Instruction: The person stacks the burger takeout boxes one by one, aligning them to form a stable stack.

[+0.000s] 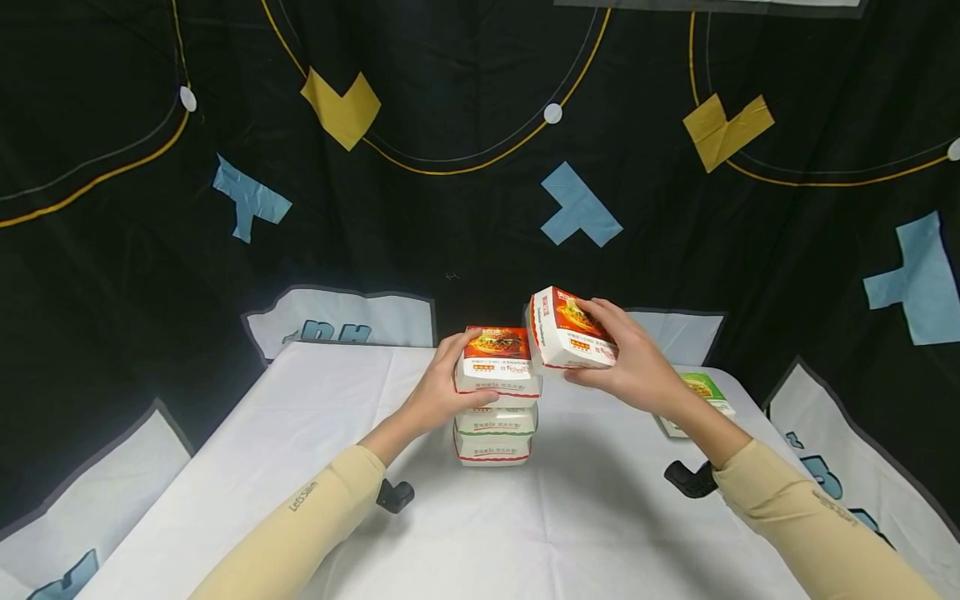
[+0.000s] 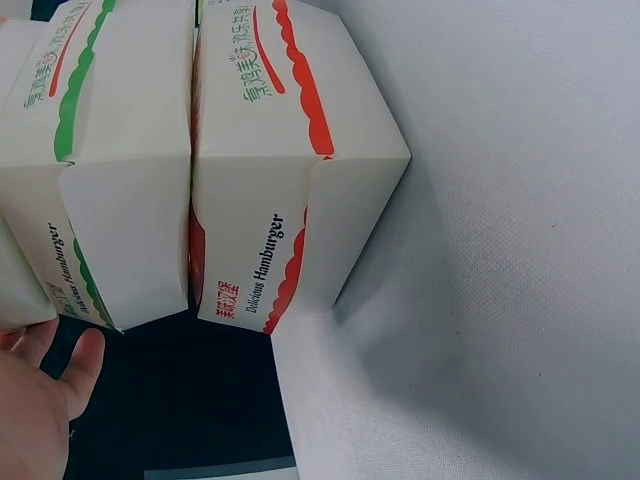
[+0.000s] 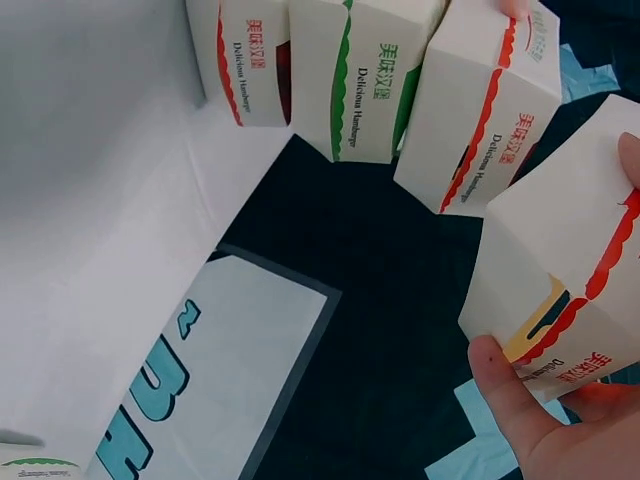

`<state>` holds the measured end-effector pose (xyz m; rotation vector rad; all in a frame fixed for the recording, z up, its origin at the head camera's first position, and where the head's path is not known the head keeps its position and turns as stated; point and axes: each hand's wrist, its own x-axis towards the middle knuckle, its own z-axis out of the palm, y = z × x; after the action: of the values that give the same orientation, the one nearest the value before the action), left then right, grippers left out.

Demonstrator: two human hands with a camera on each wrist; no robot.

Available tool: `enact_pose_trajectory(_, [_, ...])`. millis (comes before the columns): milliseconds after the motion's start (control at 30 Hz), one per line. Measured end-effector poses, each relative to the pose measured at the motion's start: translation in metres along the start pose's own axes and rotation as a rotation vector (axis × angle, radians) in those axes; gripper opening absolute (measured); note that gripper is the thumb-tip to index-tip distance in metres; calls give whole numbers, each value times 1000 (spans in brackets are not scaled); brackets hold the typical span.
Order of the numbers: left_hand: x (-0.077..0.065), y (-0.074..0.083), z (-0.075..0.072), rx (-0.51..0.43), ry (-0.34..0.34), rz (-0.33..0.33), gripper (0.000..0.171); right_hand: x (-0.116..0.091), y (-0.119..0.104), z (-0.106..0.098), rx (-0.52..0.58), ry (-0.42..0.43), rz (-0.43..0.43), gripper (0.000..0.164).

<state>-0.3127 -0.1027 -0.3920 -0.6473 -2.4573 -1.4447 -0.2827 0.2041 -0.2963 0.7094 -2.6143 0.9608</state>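
My left hand (image 1: 438, 387) grips the red-topped hamburger box (image 1: 497, 367) at the top of a stack, thumb at its front and fingers at its left side. Beneath it sit a green-trimmed box (image 2: 130, 200) and, lowest on the table, a red-trimmed box (image 2: 255, 200). My right hand (image 1: 633, 358) holds another red-topped hamburger box (image 1: 570, 333) between thumb and fingers. This one is tilted and raised beside the stack's top box, slightly higher than it. In the right wrist view, the held box (image 3: 560, 240) stands close to the upper stacked box (image 3: 480, 110).
A green-topped box (image 1: 701, 387) lies at the table's right rear, partly behind my right forearm. White cloth covers the table (image 1: 337, 400). Beyond its back edge hangs a black curtain (image 1: 450, 233) with tape pieces. Dark straps (image 1: 393, 496) show at both wrists.
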Motion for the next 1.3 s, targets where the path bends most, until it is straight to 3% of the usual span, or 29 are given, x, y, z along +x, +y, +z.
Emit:
enact_pose_trajectory(267, [1,-2,0,0,6,12,90,6,-5,4,11,-4,-3,92])
enact_pose_trajectory(567, [-1,-2,0,12,2,4,91,16,-9,9,24,13,-66,89])
enact_pose_trajectory(800, [-1,-2,-2,15,9,24,91,21,-17,12,106,-14,-61,88])
enact_pose_trajectory(1300, [-2,1,-3,-2,-8,26,92,33,-29,20,33,-45,-55,87])
